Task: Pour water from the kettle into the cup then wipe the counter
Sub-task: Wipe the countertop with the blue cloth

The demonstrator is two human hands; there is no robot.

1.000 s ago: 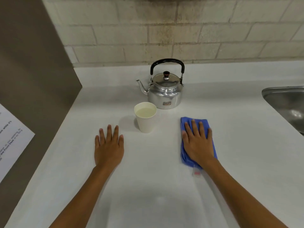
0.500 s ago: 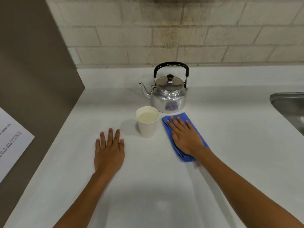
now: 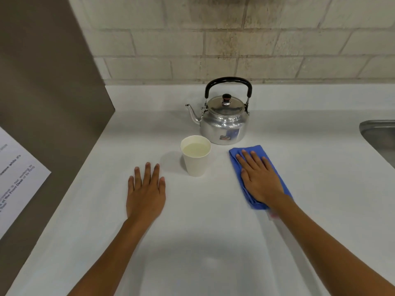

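A shiny metal kettle (image 3: 224, 122) with a black handle stands at the back of the white counter (image 3: 213, 242), spout pointing left. Just in front of it, to the left, a white paper cup (image 3: 195, 163) stands upright, filled nearly to the rim with liquid. My right hand (image 3: 259, 180) lies flat on a folded blue cloth (image 3: 249, 199) to the right of the cup and presses it onto the counter. My left hand (image 3: 146, 193) rests palm down on the bare counter, left of the cup, fingers spread, holding nothing.
A steel sink (image 3: 380, 137) cuts into the counter at the right edge. A brown side panel (image 3: 49, 103) with a printed paper sheet (image 3: 15, 180) walls off the left. A brick wall runs behind the kettle.
My right hand slid the cloth left until it nearly touched the cup, then back to the right. The left hand, cup and kettle stayed put.
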